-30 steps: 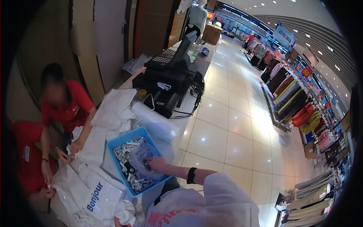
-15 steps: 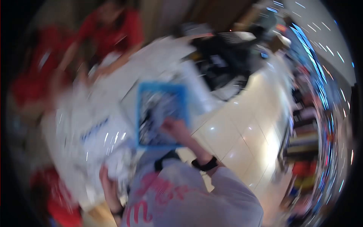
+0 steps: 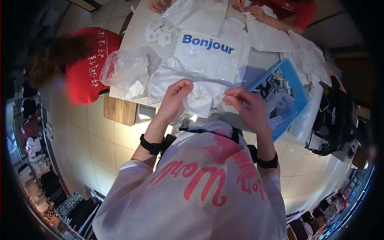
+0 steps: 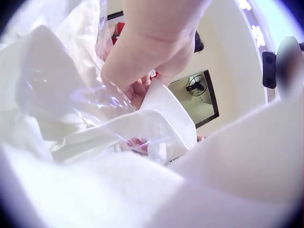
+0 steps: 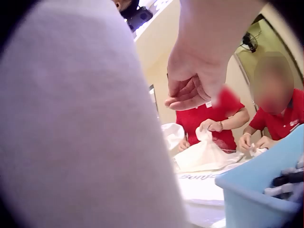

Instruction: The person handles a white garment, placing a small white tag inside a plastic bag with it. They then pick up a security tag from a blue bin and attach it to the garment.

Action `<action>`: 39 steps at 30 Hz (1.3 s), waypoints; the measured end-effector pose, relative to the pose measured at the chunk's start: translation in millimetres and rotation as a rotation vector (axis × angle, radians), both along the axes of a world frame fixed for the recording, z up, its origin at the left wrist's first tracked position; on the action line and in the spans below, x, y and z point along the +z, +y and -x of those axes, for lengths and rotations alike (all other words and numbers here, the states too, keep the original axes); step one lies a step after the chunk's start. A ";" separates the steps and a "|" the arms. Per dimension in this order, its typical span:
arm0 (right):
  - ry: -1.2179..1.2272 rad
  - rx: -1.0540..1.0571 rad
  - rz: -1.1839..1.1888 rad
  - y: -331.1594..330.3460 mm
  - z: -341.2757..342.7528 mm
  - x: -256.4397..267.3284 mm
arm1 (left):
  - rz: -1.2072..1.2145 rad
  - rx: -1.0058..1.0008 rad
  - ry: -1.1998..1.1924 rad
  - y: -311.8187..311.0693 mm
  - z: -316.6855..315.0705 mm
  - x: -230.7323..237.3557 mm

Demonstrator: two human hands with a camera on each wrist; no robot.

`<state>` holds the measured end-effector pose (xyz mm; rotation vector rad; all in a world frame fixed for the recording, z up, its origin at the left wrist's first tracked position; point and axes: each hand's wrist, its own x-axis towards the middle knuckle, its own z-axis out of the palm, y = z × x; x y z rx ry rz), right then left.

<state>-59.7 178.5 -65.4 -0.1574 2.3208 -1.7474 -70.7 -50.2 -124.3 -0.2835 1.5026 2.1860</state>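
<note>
My right hand has come out of the blue plastic bin and over to the white garment, and my view has swung round so that the counter lies ahead of me. The garment sits bunched at the counter's near edge, between my two hands. My left hand pinches its edge, fingers curled in over the cloth; my right has its fingers bent, the tips right by the opposite edge, though I cannot tell whether they grip anything. The hands are apart, with a stretch of white cloth between them. Just beyond lies a clear-wrapped white piece printed "Bonjour". To my left a crumpled clear plastic bag rests near some small white cards. The bin stands to my right, holding small white and dark pieces and a clear bag, with a black machine past it. Across the counter someone in a red shirt handles white cloth, and a person in red is at the left. A wooden stool shows under the counter's edge.
</note>
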 end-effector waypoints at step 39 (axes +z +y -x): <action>-0.175 0.143 0.310 -32.0 34.7 -62.6 | 0.195 0.040 0.230 13.4 5.6 -1.0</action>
